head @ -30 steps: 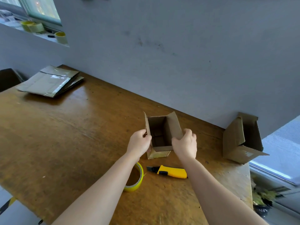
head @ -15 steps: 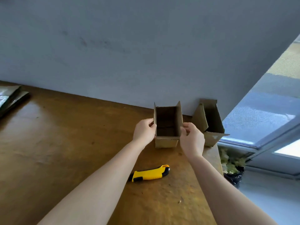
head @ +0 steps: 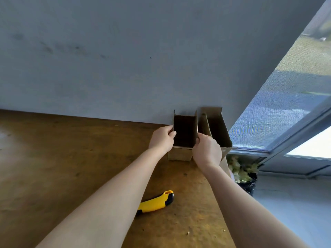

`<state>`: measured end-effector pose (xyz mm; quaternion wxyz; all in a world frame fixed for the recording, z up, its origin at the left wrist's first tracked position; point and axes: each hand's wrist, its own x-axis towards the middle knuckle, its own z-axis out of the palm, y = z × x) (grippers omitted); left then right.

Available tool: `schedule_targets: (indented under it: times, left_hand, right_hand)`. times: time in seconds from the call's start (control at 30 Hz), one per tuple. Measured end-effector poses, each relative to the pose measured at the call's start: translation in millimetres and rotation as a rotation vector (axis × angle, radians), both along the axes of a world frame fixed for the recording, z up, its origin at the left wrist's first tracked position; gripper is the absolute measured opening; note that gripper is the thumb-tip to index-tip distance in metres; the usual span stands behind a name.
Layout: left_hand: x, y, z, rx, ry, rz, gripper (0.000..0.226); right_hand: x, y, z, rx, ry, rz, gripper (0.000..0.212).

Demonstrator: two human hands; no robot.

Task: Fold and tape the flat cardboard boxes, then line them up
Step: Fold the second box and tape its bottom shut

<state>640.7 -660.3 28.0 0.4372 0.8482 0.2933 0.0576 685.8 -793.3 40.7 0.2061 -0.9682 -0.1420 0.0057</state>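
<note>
A small brown cardboard box (head: 180,153) stands open-topped on the wooden table (head: 71,158), close to the grey wall. My left hand (head: 162,139) pinches its left upright flap, and my right hand (head: 207,151) grips its right flap. Directly to its right stands a second open cardboard box (head: 217,129), its flaps up, at the table's far right corner. The two boxes sit side by side, almost touching.
A yellow and black utility knife (head: 155,203) lies on the table between my forearms. The table's right edge (head: 226,165) drops off just past the second box. Below it sits a black bag with greenish scraps (head: 243,174). A window (head: 286,108) fills the right.
Both hands carried the box away from me and to the right, setting it beside the second box near the wall. The tape roll and flat cardboard stack have left the view.
</note>
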Motion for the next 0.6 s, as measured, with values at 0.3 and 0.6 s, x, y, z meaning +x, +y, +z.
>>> schedule_targets:
  times: [0.3,0.6]
  left_hand:
    - [-23.0,3.4,14.5,0.129,0.111,-0.083,0.051]
    - [-124.2,21.5,56.1,0.457,0.172,0.018,0.048]
  right_hand:
    - [-10.5,-9.5,14.8,0.024,0.036,0.065,0.031]
    - [-51.3,-17.4,40.6,0.034,-0.048,0.259,0.046]
